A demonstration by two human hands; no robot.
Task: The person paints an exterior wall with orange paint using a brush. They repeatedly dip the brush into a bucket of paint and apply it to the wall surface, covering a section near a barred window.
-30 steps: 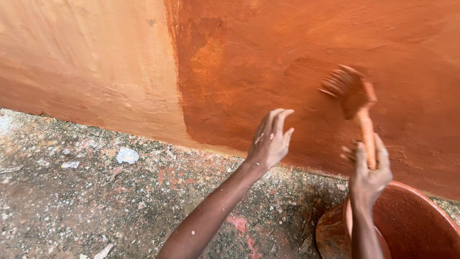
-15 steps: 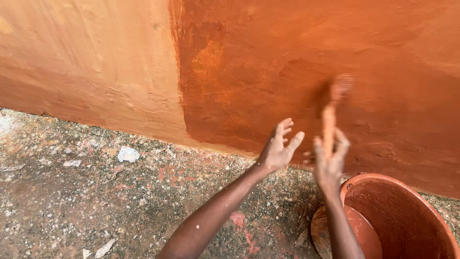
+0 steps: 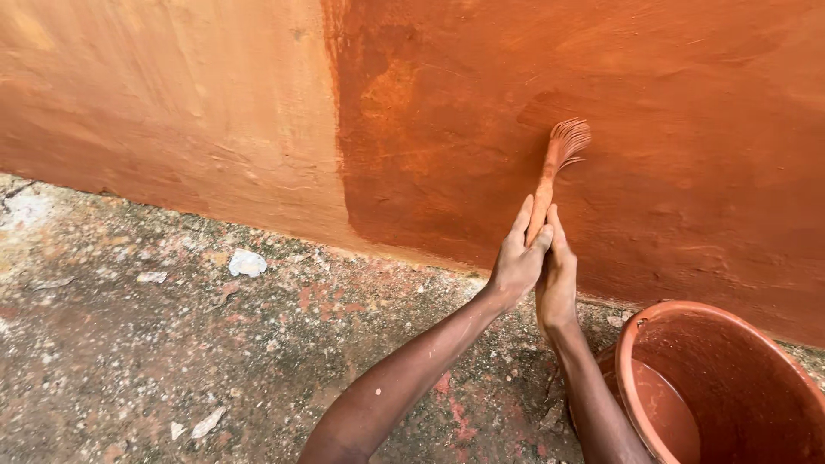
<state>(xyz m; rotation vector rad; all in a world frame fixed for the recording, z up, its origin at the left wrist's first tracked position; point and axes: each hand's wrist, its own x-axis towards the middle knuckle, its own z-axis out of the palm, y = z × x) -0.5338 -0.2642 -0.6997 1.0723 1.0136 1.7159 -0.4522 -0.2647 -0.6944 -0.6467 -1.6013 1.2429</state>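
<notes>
A paint brush (image 3: 554, 167) coated in reddish-brown paint points up in front of the wall (image 3: 215, 129), its bristles at the top. Its handle is pressed between my two flat palms. My left hand (image 3: 516, 258) lies against the handle's left side with fingers straight. My right hand (image 3: 559, 279) presses the right side. The wall's right part (image 3: 653, 112) is wet dark orange-brown, the left part paler and dry-looking.
A reddish-brown plastic bucket (image 3: 730, 344) with paint inside stands at the lower right, close to my right forearm. The rough concrete floor (image 3: 172, 361) carries paint stains, small stones and a white scrap (image 3: 247, 262) near the wall's foot.
My right hand brought the brush from the upper right toward the middle. My left hand, open and free before, closed in, and both palms now clamp the handle.
</notes>
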